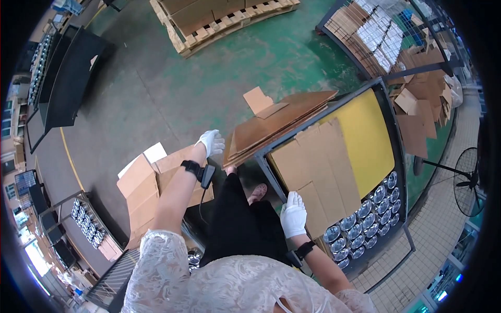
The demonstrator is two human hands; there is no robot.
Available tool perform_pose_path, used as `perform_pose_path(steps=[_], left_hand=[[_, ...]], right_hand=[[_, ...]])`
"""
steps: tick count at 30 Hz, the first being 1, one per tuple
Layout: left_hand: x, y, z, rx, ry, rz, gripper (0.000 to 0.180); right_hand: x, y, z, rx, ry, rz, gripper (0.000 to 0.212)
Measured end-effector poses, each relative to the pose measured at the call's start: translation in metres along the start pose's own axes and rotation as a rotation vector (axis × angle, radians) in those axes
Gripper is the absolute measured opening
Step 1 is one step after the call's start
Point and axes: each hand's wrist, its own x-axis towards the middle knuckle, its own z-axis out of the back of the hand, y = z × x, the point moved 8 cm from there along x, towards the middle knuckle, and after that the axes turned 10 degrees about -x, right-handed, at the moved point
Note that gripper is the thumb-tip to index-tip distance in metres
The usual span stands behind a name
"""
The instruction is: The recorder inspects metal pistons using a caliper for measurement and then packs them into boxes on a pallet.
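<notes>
My left hand (211,142), in a white glove, is open with fingers stretched out. Its fingertips come close to the left end of several stacked brown cardboard sheets (282,122); whether they touch is unclear. That stack leans along the outer side of a dark metal cart frame (394,122). Also gloved in white, my right hand (294,215) lies open, its fingers extended beside the left edge of a flat cardboard sheet (326,175) in the cart. A yellow panel (365,138) shows beyond that sheet. Rows of shiny, round, silvery parts (365,224) fill the cart's near right end.
Opened cardboard (143,188) is at my left. A wooden pallet (240,23) with a large carton stands ahead. Wire-mesh cage (360,36) and loose cardboard scraps (422,104) occupy the far right, near a standing fan (466,182). Another rack (88,224) holds silvery parts at left.
</notes>
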Motion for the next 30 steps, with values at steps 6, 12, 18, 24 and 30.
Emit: perform_pose_path(steps=[6,12,18,24,30], left_hand=[[0.104,0.022,-0.038,-0.057,0.091,0.502,0.064],[0.171,0.023,-0.13,-0.027,0.2,0.631,0.073],[0.269,0.048,-0.208,-0.399,0.232,0.777,0.076],[0.351,0.065,-0.166,-0.138,-0.127,0.581,0.075],[0.354,0.084,-0.212,0.089,-0.076,0.619,0.039]], right_hand=[[0.138,0.046,0.084,0.051,-0.415,0.058,0.049],[0.276,0.053,0.055,-0.011,-0.36,0.029,0.029],[0.274,0.043,0.048,0.064,-0.387,0.051,0.012],[0.283,0.066,0.047,0.154,-0.362,0.093,0.013],[0.281,0.051,0.045,0.131,-0.337,0.05,0.013]])
